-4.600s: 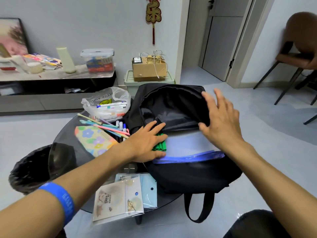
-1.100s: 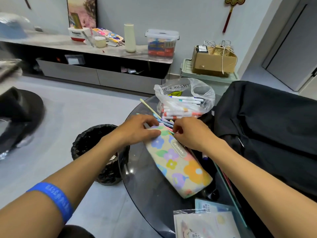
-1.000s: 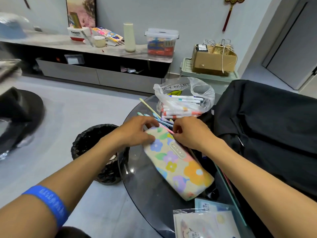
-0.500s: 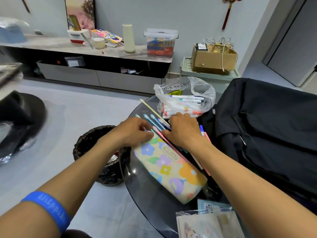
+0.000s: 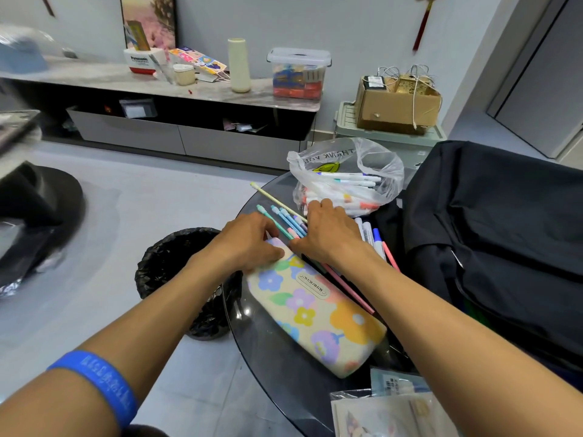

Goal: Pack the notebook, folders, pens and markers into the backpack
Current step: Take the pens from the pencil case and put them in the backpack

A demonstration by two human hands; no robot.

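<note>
Dark glass table (image 5: 277, 351) | plastic bag (image 5: 347, 171) holds markers | left hand (image 5: 249, 241) presses flowery pencil case (image 5: 315, 310) | right hand (image 5: 331, 234) grabs pens (image 5: 284, 216) | black backpack (image 5: 504, 231) beside

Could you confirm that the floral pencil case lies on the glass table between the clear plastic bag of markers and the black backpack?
Not quite: in the head view the floral pencil case lies nearer than the plastic bag of markers, left of the black backpack, on the glass table.

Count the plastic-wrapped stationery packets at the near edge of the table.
2. A cream illustrated packet lies at the picture's bottom edge; a blue packet sits just beyond it, partly underneath, beside the floral pencil case. Both are cropped, so more may be hidden.
</note>
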